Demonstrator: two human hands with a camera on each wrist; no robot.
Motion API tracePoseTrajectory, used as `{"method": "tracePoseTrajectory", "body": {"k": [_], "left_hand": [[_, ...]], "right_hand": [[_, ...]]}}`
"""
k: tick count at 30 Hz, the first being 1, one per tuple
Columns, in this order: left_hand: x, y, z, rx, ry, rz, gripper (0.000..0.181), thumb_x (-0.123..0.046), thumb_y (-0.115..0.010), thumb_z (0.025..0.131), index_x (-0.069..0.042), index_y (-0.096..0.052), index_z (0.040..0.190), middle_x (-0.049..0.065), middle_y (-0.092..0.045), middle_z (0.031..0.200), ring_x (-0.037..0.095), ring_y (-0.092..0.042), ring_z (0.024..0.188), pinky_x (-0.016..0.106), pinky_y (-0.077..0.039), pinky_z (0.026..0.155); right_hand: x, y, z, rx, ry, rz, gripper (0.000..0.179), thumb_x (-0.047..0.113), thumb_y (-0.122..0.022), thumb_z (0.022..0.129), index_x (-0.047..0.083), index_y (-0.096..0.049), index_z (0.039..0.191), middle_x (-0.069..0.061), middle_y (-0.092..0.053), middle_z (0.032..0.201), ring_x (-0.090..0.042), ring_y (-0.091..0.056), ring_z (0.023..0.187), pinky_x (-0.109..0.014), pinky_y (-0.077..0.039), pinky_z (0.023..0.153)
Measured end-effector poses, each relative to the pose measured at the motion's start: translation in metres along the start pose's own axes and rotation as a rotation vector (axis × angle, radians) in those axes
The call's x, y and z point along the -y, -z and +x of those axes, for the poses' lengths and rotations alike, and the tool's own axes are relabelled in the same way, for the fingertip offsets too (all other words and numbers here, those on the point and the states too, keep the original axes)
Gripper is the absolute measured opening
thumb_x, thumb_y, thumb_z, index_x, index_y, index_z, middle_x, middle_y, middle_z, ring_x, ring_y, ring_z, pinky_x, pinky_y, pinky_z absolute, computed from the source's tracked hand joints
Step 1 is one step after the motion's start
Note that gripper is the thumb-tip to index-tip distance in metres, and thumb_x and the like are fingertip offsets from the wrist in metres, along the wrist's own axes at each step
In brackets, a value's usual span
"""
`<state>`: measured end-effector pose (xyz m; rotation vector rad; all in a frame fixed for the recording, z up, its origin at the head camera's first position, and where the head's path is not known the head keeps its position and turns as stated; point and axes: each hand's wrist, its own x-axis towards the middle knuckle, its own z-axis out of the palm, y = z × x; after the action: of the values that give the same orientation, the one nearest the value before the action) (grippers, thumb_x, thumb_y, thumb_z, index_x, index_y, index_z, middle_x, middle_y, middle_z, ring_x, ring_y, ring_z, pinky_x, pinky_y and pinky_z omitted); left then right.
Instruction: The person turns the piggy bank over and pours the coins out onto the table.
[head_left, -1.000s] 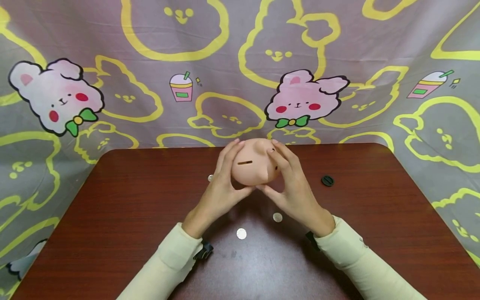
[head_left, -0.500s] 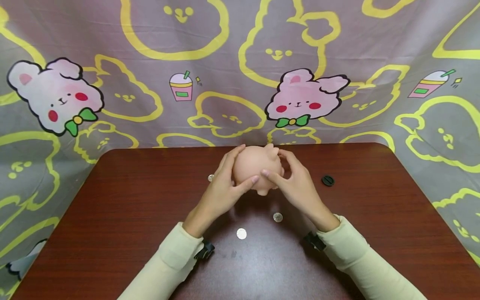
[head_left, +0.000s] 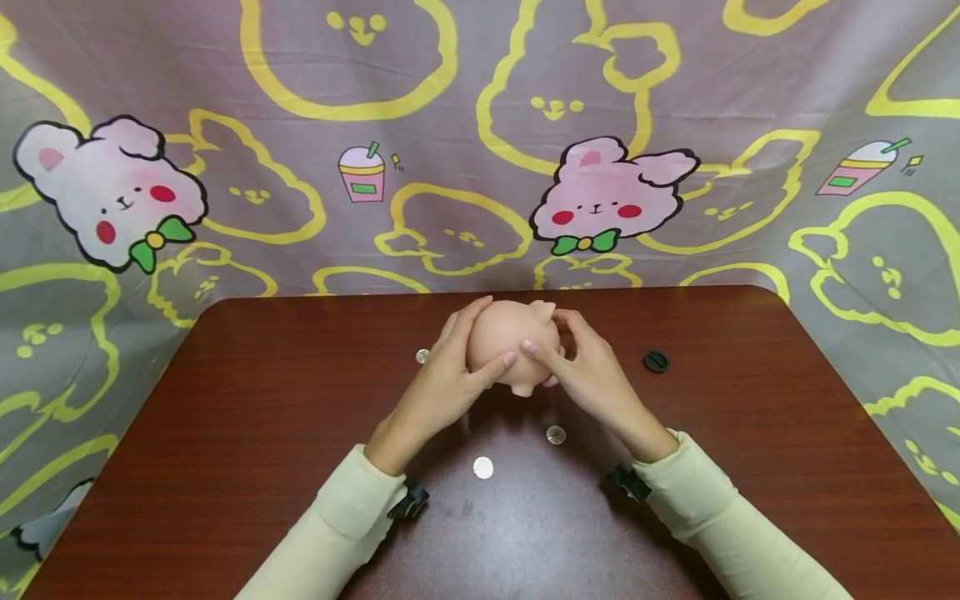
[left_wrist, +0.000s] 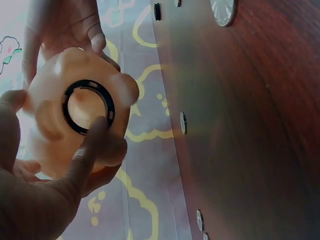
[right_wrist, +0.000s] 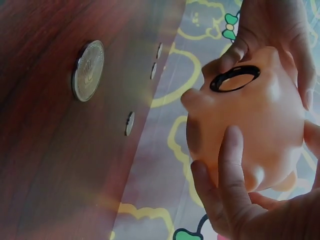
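Note:
Both hands hold a pink piggy bank (head_left: 506, 337) above the table, its rounded side and one stubby foot showing in the head view. My left hand (head_left: 442, 379) grips its left side, thumb across the near side. From the right, my right hand (head_left: 596, 383) grips it with the thumb near the other thumb. In the left wrist view, a round hole with a black ring (left_wrist: 111, 102) shows on its underside, a left finger (left_wrist: 95, 137) at the rim. Two coins (head_left: 483, 467) (head_left: 556, 435) lie in front, and another coin (head_left: 423, 356) lies beside my left hand.
A round black cap (head_left: 656, 361) lies on the brown table (head_left: 247, 433), right of my right hand. A patterned cloth (head_left: 450, 83) hangs behind the table and along its sides. Dark straps (head_left: 409, 502) sit at both wrists.
The piggy bank has turned in both hands, so its coin slot and face no longer show in the head view. It has also come slightly lower. Coins and cap stay put.

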<state>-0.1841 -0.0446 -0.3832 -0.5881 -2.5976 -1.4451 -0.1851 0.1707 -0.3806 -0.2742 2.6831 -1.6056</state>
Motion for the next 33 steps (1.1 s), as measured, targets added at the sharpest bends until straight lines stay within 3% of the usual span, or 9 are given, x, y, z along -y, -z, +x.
{"method": "tracePoseTrajectory", "body": {"k": [6, 10, 13, 18, 21, 26, 33], "left_hand": [[0.0011, 0.0011, 0.0012, -0.004, -0.096, 0.018, 0.087, -0.025, -0.084, 0.091, -0.016, -0.034, 0.162, 0.009, -0.035, 0.163, 0.031, -0.048, 0.144, 0.051, -0.048, 0.113], [0.0007, 0.0013, 0.0008, -0.018, -0.138, 0.024, 0.093, -0.021, -0.087, 0.087, -0.015, -0.034, 0.162, 0.011, -0.031, 0.167, 0.030, -0.038, 0.153, 0.052, -0.040, 0.121], [0.0010, 0.0012, 0.0006, -0.034, -0.175, 0.027, 0.095, -0.016, -0.089, 0.084, -0.016, -0.034, 0.162, 0.012, -0.029, 0.168, 0.030, -0.034, 0.155, 0.052, -0.038, 0.122], [0.0028, 0.0005, 0.0007, -0.060, -0.233, 0.015, 0.103, -0.003, -0.089, 0.078, -0.018, -0.031, 0.162, 0.012, -0.026, 0.168, 0.030, -0.034, 0.155, 0.052, -0.041, 0.119], [0.0029, 0.0004, 0.0005, -0.076, -0.251, 0.009, 0.108, 0.001, -0.087, 0.075, -0.019, -0.029, 0.163, 0.011, -0.026, 0.168, 0.030, -0.037, 0.153, 0.052, -0.044, 0.117], [0.0031, 0.0002, 0.0005, -0.090, -0.266, 0.005, 0.109, 0.004, -0.086, 0.073, -0.019, -0.029, 0.162, 0.011, -0.026, 0.167, 0.030, -0.037, 0.153, 0.051, -0.045, 0.116], [0.0037, 0.0007, 0.0002, -0.093, -0.274, 0.014, 0.108, 0.004, -0.087, 0.073, -0.019, -0.029, 0.162, 0.012, -0.026, 0.167, 0.030, -0.036, 0.154, 0.052, -0.044, 0.117]], "right_hand": [[0.0010, -0.0011, -0.0006, -0.072, 0.148, -0.042, 0.074, 0.024, -0.083, 0.091, 0.009, -0.045, 0.154, -0.012, -0.053, 0.144, -0.027, -0.056, 0.122, -0.043, -0.048, 0.099], [0.0041, -0.0024, -0.0027, -0.105, 0.285, -0.020, 0.083, 0.012, -0.089, 0.084, 0.009, -0.046, 0.154, -0.012, -0.046, 0.151, -0.025, -0.051, 0.132, -0.036, -0.051, 0.103], [0.0049, -0.0042, -0.0047, -0.139, 0.455, -0.081, 0.086, 0.005, -0.091, 0.079, 0.008, -0.046, 0.153, -0.016, -0.042, 0.154, -0.029, -0.047, 0.140, -0.030, -0.051, 0.104], [0.0014, -0.0071, -0.0066, -0.234, 0.811, -0.295, 0.089, -0.001, -0.093, 0.074, 0.003, -0.046, 0.149, -0.027, -0.041, 0.153, -0.043, -0.041, 0.142, -0.046, -0.044, 0.111], [-0.0005, -0.0083, -0.0067, -0.273, 0.937, -0.354, 0.088, 0.000, -0.093, 0.073, 0.002, -0.046, 0.147, -0.031, -0.041, 0.152, -0.048, -0.041, 0.139, -0.049, -0.041, 0.115], [-0.0006, -0.0086, -0.0068, -0.289, 0.990, -0.368, 0.086, 0.000, -0.093, 0.073, 0.001, -0.047, 0.146, -0.032, -0.041, 0.152, -0.049, -0.040, 0.140, -0.042, -0.034, 0.123], [-0.0004, -0.0087, -0.0070, -0.285, 0.959, -0.351, 0.088, 0.000, -0.093, 0.073, 0.001, -0.046, 0.147, -0.031, -0.041, 0.153, -0.048, -0.040, 0.140, -0.040, -0.035, 0.122]]}}
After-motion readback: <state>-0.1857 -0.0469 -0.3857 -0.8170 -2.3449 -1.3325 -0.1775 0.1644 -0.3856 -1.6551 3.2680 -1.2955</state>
